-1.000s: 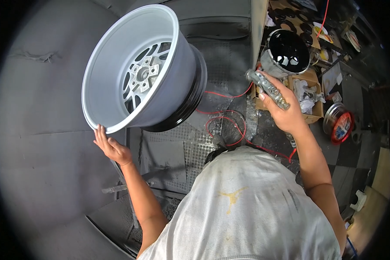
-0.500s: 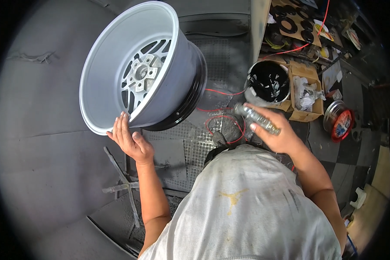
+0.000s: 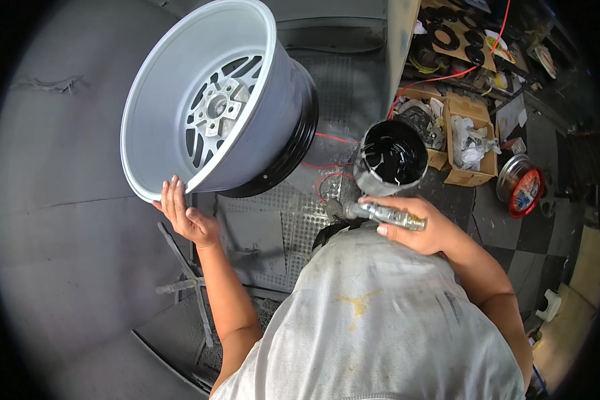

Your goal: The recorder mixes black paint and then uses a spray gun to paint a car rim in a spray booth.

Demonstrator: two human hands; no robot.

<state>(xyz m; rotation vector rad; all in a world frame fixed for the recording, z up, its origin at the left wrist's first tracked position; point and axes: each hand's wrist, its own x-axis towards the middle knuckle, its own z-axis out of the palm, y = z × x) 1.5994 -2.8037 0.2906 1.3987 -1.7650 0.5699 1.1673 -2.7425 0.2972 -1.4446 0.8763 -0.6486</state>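
A large wheel rim (image 3: 247, 167) stands tilted in front of me, its hollow back toward me. The barrel is pale grey, the far lip is glossy black, and cut-out spokes surround a bare-metal hub (image 3: 217, 107). My left hand (image 3: 192, 217) rests its straight fingers against the rim's near lower edge, thumb apart. To the right, my right hand (image 3: 423, 223) is closed round the metal handle of a spray gun (image 3: 393, 217). The gun's open cup (image 3: 363, 175) holds glossy black paint. What supports the wheel is hidden behind it.
A red hose (image 3: 440, 78) runs from the upper right down behind the cup and loops on the floor. Cardboard boxes (image 3: 470, 177) with crumpled paper stand at right, beside a red-lidded tin (image 3: 528, 192). A grey-coated metal stand (image 3: 187, 280) lies lower left.
My right hand has brought the spray gun and its cup slightly down and toward my body, tilting the cup. My left hand has slid slightly left along the rim, which has turned a little.
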